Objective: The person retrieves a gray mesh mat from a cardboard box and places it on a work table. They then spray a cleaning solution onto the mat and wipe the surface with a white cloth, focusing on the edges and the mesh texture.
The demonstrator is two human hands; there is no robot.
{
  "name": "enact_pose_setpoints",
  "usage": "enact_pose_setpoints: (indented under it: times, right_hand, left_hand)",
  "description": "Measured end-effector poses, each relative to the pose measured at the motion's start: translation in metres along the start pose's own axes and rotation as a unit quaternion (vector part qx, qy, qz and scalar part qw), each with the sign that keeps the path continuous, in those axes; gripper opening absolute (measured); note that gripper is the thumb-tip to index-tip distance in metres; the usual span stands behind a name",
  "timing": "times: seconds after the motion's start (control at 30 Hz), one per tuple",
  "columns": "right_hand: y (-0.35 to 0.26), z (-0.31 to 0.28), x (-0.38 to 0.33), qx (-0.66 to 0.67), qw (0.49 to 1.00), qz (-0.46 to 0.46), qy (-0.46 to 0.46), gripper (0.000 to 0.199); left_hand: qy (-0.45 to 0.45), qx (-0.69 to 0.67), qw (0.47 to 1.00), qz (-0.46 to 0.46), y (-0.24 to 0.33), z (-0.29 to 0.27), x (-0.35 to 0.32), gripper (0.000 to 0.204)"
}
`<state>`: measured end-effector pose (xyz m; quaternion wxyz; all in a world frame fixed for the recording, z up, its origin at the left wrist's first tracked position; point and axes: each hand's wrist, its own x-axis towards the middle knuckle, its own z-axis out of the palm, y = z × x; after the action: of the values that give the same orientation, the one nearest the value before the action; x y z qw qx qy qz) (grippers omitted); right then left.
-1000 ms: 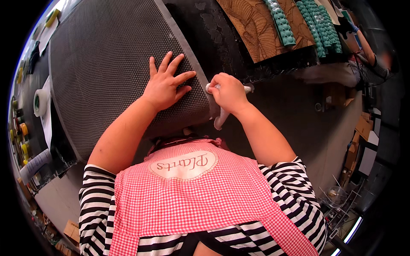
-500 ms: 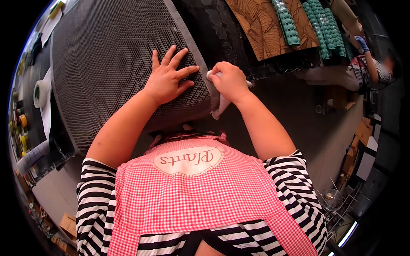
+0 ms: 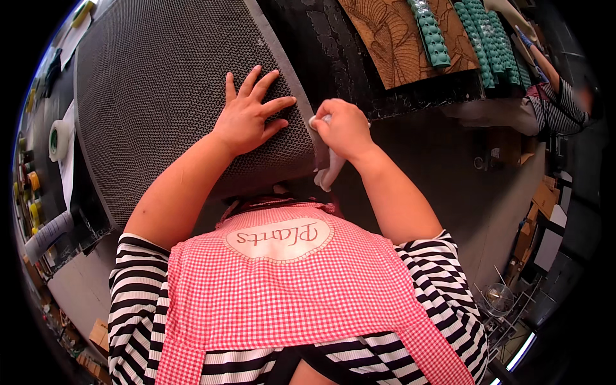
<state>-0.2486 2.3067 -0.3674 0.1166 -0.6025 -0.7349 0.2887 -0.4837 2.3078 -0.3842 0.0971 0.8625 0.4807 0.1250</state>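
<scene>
A large dark grey textured mat (image 3: 173, 70) with a smooth grey border covers the work table and hangs over its near edge. My left hand (image 3: 251, 115) lies flat on the mat near its right border, fingers spread, holding nothing. At that border, my right hand (image 3: 344, 128) is closed on a white cloth (image 3: 330, 172), pressing a bunched bit of it against the mat's edge. The cloth's loose end dangles below the hand, beside the mat's corner. Most of what lies inside the right fist is hidden.
At the far right, a brown patterned mat (image 3: 401, 38) and several green bumpy rolls (image 3: 491, 45) lie on a black table. A tape roll (image 3: 61, 140) sits left of the grey mat. A co-worker in striped sleeves (image 3: 558, 106) stands at the right. Cardboard boxes (image 3: 504, 146) are beyond.
My right hand has shifted slightly down along the mat's border with the cloth, whose loose end hangs lower. My left hand stays spread on the mat. The co-worker's arm has moved.
</scene>
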Motion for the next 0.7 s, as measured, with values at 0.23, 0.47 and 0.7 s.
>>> enact_pose_setpoints:
  times: [0.23,0.47,0.7]
  right_hand:
    - [0.000,0.003,-0.017,-0.017,0.999,-0.016,-0.034,0.012]
    - [0.001,-0.002,0.022,0.094,0.992,0.014,0.086,0.018]
    - [0.053,-0.041,-0.041,0.303,0.938,0.102,0.133,0.015]
  left_hand:
    - [-0.002,0.001,1.000,-0.008,-0.002,0.000,-0.003,0.044]
    - [-0.015,0.015,1.000,-0.003,-0.002,-0.003,0.003,0.055]
    - [-0.002,0.001,0.998,-0.061,-0.012,0.005,0.003,0.085]
